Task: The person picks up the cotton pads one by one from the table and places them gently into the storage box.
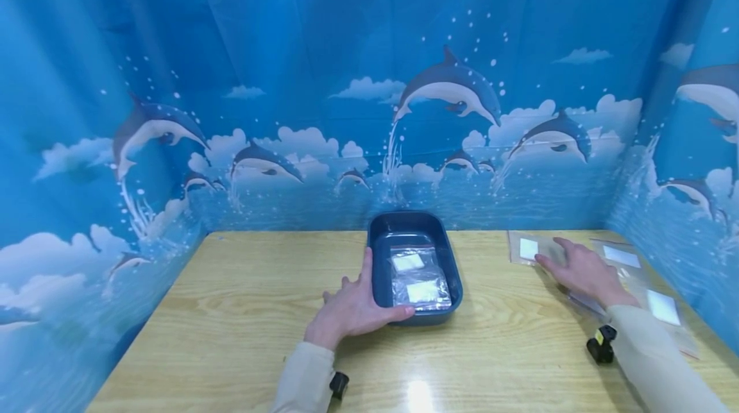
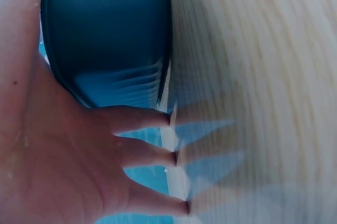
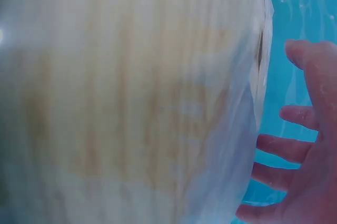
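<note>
A dark blue plastic bin (image 1: 453,265) stands at the middle of the table. Inside it lie clear zip bags (image 1: 424,289) with white labels. My left hand (image 1: 353,311) is spread at the bin's near left corner, its thumb along the front rim and index finger by the left side. In the left wrist view its other fingertips (image 2: 179,207) meet the tabletop. On the right, my right hand (image 1: 586,272) is held over several flat zip bags with its fingers apart. Nearest to its thumb is one labelled bag (image 1: 528,249); the hand partly hides the bags beneath.
More clear bags lie at the table's right edge, among them one at the back (image 1: 621,256) and one nearer (image 1: 663,307). A blue dolphin-print curtain (image 1: 323,92) borders the wooden table (image 1: 248,291) at the back and sides.
</note>
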Action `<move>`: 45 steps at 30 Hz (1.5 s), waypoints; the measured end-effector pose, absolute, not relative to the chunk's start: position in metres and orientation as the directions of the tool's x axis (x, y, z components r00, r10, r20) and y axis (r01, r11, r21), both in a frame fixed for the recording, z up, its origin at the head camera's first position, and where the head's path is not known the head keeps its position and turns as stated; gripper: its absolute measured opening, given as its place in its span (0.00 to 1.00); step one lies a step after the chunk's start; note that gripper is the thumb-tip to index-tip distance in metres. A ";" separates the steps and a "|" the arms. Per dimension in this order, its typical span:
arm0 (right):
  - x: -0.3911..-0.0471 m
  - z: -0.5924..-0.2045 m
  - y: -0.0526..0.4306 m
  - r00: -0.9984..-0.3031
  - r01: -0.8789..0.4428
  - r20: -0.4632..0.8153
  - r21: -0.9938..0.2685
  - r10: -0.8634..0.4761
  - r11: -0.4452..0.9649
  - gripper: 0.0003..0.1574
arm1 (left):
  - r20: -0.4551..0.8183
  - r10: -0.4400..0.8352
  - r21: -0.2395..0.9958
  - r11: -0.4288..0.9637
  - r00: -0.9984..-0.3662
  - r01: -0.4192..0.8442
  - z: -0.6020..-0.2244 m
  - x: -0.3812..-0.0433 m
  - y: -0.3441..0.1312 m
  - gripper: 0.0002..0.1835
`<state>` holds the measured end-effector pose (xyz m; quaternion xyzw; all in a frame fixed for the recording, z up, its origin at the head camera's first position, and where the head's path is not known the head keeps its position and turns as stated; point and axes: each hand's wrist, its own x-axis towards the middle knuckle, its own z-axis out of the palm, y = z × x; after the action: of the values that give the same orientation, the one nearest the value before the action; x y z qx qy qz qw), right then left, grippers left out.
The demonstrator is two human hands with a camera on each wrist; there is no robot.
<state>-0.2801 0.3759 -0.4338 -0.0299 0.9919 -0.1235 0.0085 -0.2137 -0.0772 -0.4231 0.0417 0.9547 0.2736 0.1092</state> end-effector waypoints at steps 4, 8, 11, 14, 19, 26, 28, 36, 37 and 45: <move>-0.284 -0.434 0.380 -0.998 -0.048 -0.037 -0.243 -0.059 0.969 0.60 | -0.185 0.139 0.532 0.846 -0.973 0.019 -0.423 -0.214 -0.077 0.76; -0.288 -0.435 0.382 -0.997 -0.057 -0.036 -0.243 -0.068 0.968 0.60 | -0.183 0.139 0.530 0.848 -0.973 0.022 -0.423 -0.214 -0.077 0.75; -0.289 -0.436 0.382 -0.996 -0.079 -0.022 -0.227 -0.087 0.971 0.58 | -0.181 0.142 0.529 0.848 -0.973 0.025 -0.422 -0.214 -0.077 0.76; -0.290 -0.438 0.382 -0.995 -0.099 -0.005 -0.210 -0.102 0.973 0.53 | -0.175 0.147 0.533 0.846 -0.974 0.032 -0.422 -0.215 -0.077 0.76; -0.290 -0.439 0.381 -0.992 -0.129 0.029 -0.215 -0.125 0.968 0.44 | -0.171 0.150 0.535 0.844 -0.974 0.036 -0.422 -0.215 -0.078 0.76; -0.288 -0.436 0.377 -0.991 -0.136 0.051 -0.257 -0.127 0.957 0.31 | -0.172 0.145 0.533 0.845 -0.974 0.032 -0.422 -0.214 -0.079 0.76; -0.287 -0.437 0.376 -0.990 -0.138 0.059 -0.252 -0.128 0.958 0.27 | -0.172 0.145 0.534 0.845 -0.974 0.032 -0.422 -0.214 -0.079 0.76; -0.287 -0.438 0.375 -0.987 -0.151 0.087 -0.234 -0.134 0.960 0.21 | -0.179 0.143 0.532 0.846 -0.973 0.026 -0.423 -0.213 -0.077 0.75; -0.287 -0.438 0.375 -0.986 -0.157 0.094 -0.233 -0.138 0.960 0.21 | -0.180 0.143 0.532 0.846 -0.973 0.026 -0.422 -0.213 -0.077 0.75; -0.281 -0.439 0.374 -0.977 -0.194 0.131 -0.228 -0.167 0.954 0.19 | -0.186 0.138 0.529 0.849 -0.973 0.019 -0.422 -0.213 -0.077 0.75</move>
<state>-0.2811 0.3738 -0.4393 -0.0914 0.9869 -0.1206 -0.0553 -0.2132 -0.0768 -0.4224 0.0410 0.9552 0.2721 0.1089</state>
